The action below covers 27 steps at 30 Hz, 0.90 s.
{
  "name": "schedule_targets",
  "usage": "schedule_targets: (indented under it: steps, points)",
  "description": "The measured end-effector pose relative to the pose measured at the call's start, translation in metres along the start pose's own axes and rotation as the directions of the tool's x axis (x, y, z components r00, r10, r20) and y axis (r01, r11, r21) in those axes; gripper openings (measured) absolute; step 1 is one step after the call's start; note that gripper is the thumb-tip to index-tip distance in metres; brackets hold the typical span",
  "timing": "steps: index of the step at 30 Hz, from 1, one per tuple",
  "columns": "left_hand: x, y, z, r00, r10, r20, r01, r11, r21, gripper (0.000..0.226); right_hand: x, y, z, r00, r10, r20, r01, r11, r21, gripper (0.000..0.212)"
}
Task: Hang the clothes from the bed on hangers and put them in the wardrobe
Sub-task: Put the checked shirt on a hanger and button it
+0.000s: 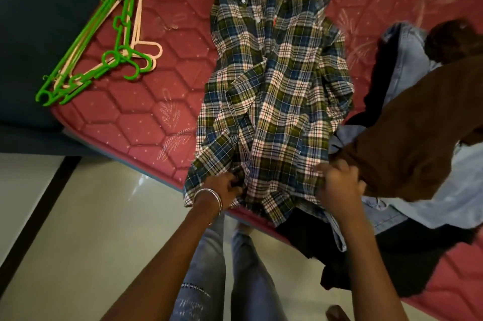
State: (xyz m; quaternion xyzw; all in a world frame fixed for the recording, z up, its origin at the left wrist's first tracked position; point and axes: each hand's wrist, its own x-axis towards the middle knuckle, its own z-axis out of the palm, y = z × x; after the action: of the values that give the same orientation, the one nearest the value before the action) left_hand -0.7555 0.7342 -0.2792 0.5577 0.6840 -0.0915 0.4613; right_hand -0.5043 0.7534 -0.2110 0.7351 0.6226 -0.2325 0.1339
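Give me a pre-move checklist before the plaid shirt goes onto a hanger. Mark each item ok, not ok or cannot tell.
1. Plaid shirt spread on the mattress, collar at the far end: ok.
2. Left hand grips the shirt's bottom edge: ok.
3. Right hand grips the bottom edge on the other side: ok.
4. Hangers available: ok, a green and pink pile lies at the mattress's left edge, apart from the shirt.
5. A hand free to take a hanger: not ok, both hold fabric.
6. Shirt clear of the other clothes: not ok, the pile touches its right side.
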Motion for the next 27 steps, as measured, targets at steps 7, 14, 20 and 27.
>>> schedule_targets:
  steps: [7,14,20,27]
  points:
    - [0.028,-0.036,-0.013,0.917,-0.128,-0.378,0.212,0.958,0.191,0.070,0.013,-0.110,0.042,1.000,-0.003,0.027,-0.001,0.991,0.131,0.070]
    - [0.041,-0.050,-0.034,0.882,-0.182,-0.435,0.213,0.977,0.023,0.025,0.027,-0.078,0.019,0.971,-0.053,0.231,-0.237,-0.222,0.946,0.032]
    - [0.016,-0.050,-0.023,0.863,-0.311,-0.397,0.080,0.861,-0.502,0.018,0.018,-0.014,0.048,0.937,0.175,0.304,-0.331,0.728,0.600,0.023]
    - [0.006,-0.053,-0.014,0.699,-0.286,-0.656,0.237,0.957,-0.165,0.034,0.018,-0.036,0.018,0.811,0.450,-0.373,-0.429,0.892,0.144,0.064]
